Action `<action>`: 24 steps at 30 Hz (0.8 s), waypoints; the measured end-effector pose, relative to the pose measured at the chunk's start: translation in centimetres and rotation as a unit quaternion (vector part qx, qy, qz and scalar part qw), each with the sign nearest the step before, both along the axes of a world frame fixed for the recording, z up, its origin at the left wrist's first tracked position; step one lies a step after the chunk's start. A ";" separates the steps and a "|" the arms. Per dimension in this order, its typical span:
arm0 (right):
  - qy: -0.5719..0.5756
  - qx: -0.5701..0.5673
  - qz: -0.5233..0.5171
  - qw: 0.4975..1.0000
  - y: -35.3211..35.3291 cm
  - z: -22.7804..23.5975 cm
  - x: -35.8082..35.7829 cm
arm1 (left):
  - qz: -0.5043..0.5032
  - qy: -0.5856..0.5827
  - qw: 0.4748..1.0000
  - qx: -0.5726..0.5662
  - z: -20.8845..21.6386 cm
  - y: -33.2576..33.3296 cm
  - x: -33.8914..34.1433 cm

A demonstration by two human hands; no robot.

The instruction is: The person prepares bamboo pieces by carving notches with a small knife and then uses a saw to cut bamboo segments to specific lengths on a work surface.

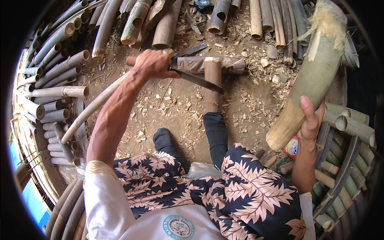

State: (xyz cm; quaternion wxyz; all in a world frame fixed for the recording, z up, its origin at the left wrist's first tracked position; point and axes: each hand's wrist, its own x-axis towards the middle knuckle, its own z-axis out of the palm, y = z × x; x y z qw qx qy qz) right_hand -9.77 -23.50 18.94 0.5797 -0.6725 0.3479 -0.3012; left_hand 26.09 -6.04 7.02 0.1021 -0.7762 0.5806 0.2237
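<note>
My left hand [152, 66] is closed round the short wooden handle of a machete [198, 80]. Its dark blade points right and passes over a wooden post [213, 70] between a wooden block and my foot; I cannot tell whether they touch. On the right, my right hand [310, 120] grips a thick greenish bamboo piece [314, 80], raised and tilted. The bamboo's upper end is frayed and fibrous, its lower end pale and cut. Partly hidden behind my left forearm is a long curved stick [96, 106]; a second blade [196, 49] shows beyond my left hand.
A brown wooden block [234, 65] lies crosswise on the chip-strewn dirt floor [172, 112]. Cut bamboo tubes [60, 92] are stacked along the left, with more bamboo [166, 30] at the back. Bamboo pieces [344, 176] and a red packet [291, 147] lie at the right. My dark-socked feet [215, 132] are in front.
</note>
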 end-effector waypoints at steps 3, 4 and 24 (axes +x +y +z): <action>0.035 -0.062 -0.004 0.997 0.5 -3.6 -2.8 | 0.090 0.018 0.993 -0.077 -4.4 7.4 -3.1; 0.055 -0.098 -0.006 0.994 0.7 -4.7 -3.5 | 0.128 0.031 0.983 -0.129 -6.0 10.2 -5.4; 0.148 -0.005 0.089 0.985 1.3 -6.5 -3.0 | 0.122 0.082 0.988 -0.050 -7.4 12.8 -9.9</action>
